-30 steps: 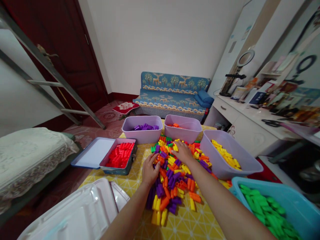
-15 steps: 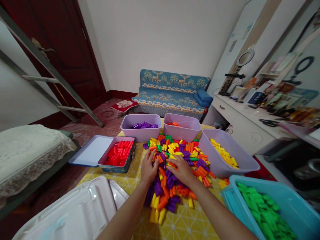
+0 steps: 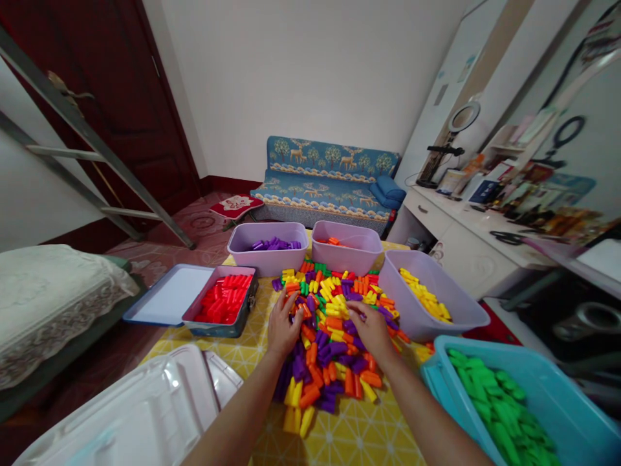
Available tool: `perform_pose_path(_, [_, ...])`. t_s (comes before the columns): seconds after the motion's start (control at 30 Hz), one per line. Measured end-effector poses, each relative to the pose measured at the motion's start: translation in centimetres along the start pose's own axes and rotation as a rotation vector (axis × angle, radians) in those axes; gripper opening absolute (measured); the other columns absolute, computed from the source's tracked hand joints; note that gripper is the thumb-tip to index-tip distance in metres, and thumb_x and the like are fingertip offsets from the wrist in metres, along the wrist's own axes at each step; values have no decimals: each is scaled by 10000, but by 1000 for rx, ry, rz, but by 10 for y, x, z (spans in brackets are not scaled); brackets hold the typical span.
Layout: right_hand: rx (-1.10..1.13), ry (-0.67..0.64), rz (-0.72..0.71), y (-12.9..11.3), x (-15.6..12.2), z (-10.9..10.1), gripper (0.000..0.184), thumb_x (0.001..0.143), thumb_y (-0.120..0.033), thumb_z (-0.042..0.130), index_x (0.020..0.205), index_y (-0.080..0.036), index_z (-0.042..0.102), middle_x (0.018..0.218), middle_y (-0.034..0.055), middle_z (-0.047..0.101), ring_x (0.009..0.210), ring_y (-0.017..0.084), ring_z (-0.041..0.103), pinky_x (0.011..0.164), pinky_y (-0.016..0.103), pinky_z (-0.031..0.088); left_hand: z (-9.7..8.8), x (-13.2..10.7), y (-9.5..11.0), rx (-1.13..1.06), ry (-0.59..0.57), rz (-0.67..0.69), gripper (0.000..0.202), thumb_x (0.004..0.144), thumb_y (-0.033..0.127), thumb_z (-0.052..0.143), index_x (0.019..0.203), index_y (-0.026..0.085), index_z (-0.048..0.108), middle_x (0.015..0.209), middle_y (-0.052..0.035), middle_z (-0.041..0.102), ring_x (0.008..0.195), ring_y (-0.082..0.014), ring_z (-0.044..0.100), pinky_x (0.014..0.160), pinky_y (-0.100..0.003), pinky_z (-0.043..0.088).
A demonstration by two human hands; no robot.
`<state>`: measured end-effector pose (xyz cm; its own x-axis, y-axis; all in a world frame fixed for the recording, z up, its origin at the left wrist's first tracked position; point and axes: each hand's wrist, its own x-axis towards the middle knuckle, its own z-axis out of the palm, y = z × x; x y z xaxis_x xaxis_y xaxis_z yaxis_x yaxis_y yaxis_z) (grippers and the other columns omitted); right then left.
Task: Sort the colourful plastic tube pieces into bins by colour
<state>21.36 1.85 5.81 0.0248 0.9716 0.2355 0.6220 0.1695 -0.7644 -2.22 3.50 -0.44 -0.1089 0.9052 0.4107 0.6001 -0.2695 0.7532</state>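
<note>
A mixed pile of small plastic pieces (image 3: 334, 349) in purple, orange, yellow, green and red covers the middle of the table. My left hand (image 3: 283, 327) rests at the pile's left edge, fingers spread and touching pieces near orange and purple ones. At the right side of the heap, my right hand (image 3: 372, 329) lies with its fingers bent and apart over yellow and purple pieces. No piece shows gripped in either hand, though the fingertips are partly hidden among the pieces.
Lilac bins hold purple (image 3: 266, 264), orange (image 3: 347, 259) and yellow pieces (image 3: 424, 294). An open tin (image 3: 242, 317) holds red pieces, and a turquoise bin (image 3: 548, 369) green ones. White lids (image 3: 130, 408) lie front left on the yellow tablecloth (image 3: 349, 440).
My right hand has moved right across the pile, uncovering and shifting orange, yellow and purple pieces in the middle. My left hand stays near the left edge. The view has turned slightly right.
</note>
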Motion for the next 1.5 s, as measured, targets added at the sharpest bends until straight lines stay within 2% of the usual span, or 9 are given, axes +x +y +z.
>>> perform_pose_path(0.23, [-400, -78, -106, -19, 7, 12, 431, 828, -173, 508, 1244, -207, 617, 1253, 93, 632, 1188, 241, 529, 1036, 373, 396, 2, 0, -2, -16, 3, -5, 428, 906, 386, 500, 1312, 269, 572, 1462, -78, 454, 1373, -264, 401, 1134, -485, 342])
perform_pose_path(0.5, [-755, -111, 108, -27, 11, 17, 338, 816, -169, 555, 1133, -200, 667, 1094, 117, 666, 1018, 243, 618, 837, 319, 448, 0, 0, 0, -40, 12, -3, 418, 901, 375, 502, 1298, 274, 583, 1465, -71, 454, 1360, -260, 420, 1136, -483, 345])
perform_pose_path(0.73, [-386, 5, 77, -24, 2, 9, 293, 890, -315, 450, 1057, -187, 654, 987, 92, 703, 933, 219, 641, 805, 295, 451, 1, 1, -1, -9, 8, 2, 415, 906, 372, 499, 1289, 241, 590, 1467, -94, 453, 1351, -264, 431, 1134, -486, 350])
perform_pose_path(0.9, [107, -6, 156, -7, 2, 2, 263, 781, -367, 512, 912, -187, 653, 843, 57, 705, 749, 206, 645, 665, 300, 483, -1, 1, 1, -1, -10, -2, 426, 911, 378, 488, 1293, 220, 587, 1466, -106, 451, 1352, -262, 430, 1136, -471, 349])
perform_pose_path(1.03, [376, 57, 228, -4, 21, -31, 283, 647, -423, 659, 803, -187, 649, 699, 19, 671, 642, 192, 623, 569, 285, 473, 0, 1, 0, 10, -11, -1, 431, 911, 377, 490, 1298, 216, 585, 1466, -110, 453, 1356, -265, 425, 1136, -471, 349])
perform_pose_path(1.17, [641, 400, 182, -11, 42, -68, 350, 585, -419, 759, 822, -182, 663, 726, 1, 680, 666, 159, 632, 623, 272, 496, 1, 1, -2, 8, -9, 5, 429, 912, 383, 488, 1303, 233, 580, 1462, -98, 459, 1357, -260, 424, 1135, -474, 350])
perform_pose_path(1.27, [866, 648, 156, -6, 46, -71, 423, 614, -443, 752, 942, -195, 654, 878, 19, 713, 791, 166, 672, 745, 309, 528, 1, 2, -2, -1, -6, 2, 430, 907, 386, 492, 1299, 235, 585, 1457, -93, 463, 1355, -258, 427, 1138, -466, 347])
perform_pose_path(1.33, [774, 622, 198, 5, 44, -61, 441, 642, -468, 719, 976, -187, 657, 921, 46, 721, 839, 195, 681, 790, 357, 534, 1, 2, -1, -5, -7, -3, 431, 909, 387, 489, 1300, 234, 585, 1458, -91, 462, 1354, -257, 427, 1139, -464, 347])
perform_pose_path(1.5, [39, 409, 168, 32, 39, -26, 455, 763, -458, 561, 1086, -154, 661, 1103, 140, 695, 1033, 275, 640, 956, 449, 464, 0, 0, 1, -19, -1, -8, 423, 906, 386, 498, 1298, 253, 585, 1449, -82, 474, 1351, -257, 433, 1135, -472, 350])
